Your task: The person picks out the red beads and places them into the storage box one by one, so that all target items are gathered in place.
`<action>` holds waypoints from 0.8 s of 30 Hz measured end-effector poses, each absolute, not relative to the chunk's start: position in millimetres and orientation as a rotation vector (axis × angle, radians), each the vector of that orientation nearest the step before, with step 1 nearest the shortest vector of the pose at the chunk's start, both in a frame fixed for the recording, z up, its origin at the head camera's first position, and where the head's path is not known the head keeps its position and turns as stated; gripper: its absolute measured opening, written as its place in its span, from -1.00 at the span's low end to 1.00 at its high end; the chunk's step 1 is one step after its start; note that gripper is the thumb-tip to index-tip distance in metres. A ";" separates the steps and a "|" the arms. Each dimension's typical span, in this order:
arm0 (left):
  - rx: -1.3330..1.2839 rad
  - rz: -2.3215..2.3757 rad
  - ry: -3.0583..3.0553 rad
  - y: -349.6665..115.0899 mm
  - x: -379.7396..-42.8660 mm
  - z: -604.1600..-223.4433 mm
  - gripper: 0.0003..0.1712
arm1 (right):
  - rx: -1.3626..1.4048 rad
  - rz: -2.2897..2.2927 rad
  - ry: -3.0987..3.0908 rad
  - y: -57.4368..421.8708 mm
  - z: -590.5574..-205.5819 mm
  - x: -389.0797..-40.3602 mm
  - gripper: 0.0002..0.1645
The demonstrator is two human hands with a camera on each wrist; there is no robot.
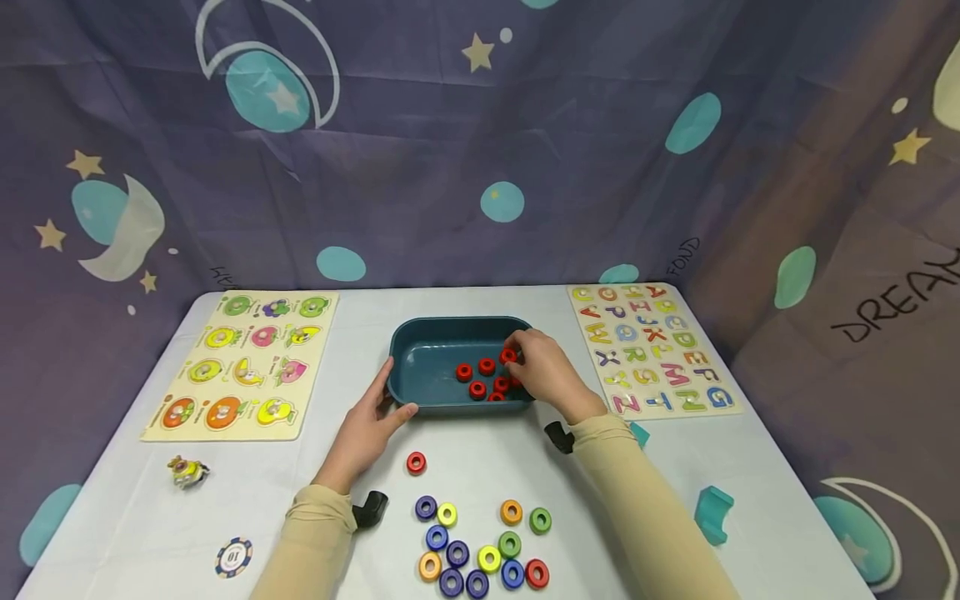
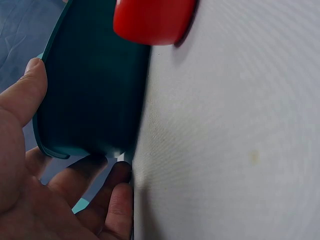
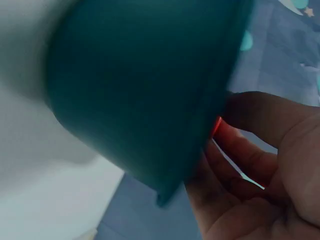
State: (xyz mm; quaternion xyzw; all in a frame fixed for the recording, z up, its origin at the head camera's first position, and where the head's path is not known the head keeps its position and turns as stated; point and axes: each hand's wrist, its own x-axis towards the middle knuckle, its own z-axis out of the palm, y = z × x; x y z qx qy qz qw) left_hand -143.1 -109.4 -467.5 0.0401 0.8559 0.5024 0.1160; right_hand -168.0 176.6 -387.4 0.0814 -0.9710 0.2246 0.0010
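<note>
A dark teal dish [image 1: 427, 354] with rounded corners stands at the back middle of the white table. Its left end is held by my left hand [image 1: 360, 435], thumb on the front side and fingers around the end. At the dish's right end my right hand [image 1: 551, 372] reaches over the rim and pinches a red ring [image 1: 507, 356] between thumb and fingers. Several other red rings [image 1: 477, 390] lie in the dish's right half. On the table in front of it is one red ring [image 1: 416, 463], large in the left wrist view too.
Several coloured rings [image 1: 457, 553] lie near the front between the forearms. A fruit puzzle board [image 1: 247, 367] is at left, a letter board [image 1: 652, 350] at right. Also about are a small figurine [image 1: 187, 472], a poker chip [image 1: 233, 557] and a teal curved block [image 1: 713, 515].
</note>
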 end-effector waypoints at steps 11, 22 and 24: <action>0.114 1.460 2.514 -109.1 -142.3 -462.3 -0.05 | 0.186 0.698 -3.064 174.9 -399.8 -175.5 -0.64; 0.113 1.465 2.506 -109.9 -143.2 -463.0 -0.05 | 0.405 0.865 -2.890 154.2 -394.9 -153.4 -0.76; 0.112 1.463 2.504 -109.7 -142.5 -463.3 -0.05 | 0.422 0.892 -2.853 150.8 -395.5 -148.3 -0.79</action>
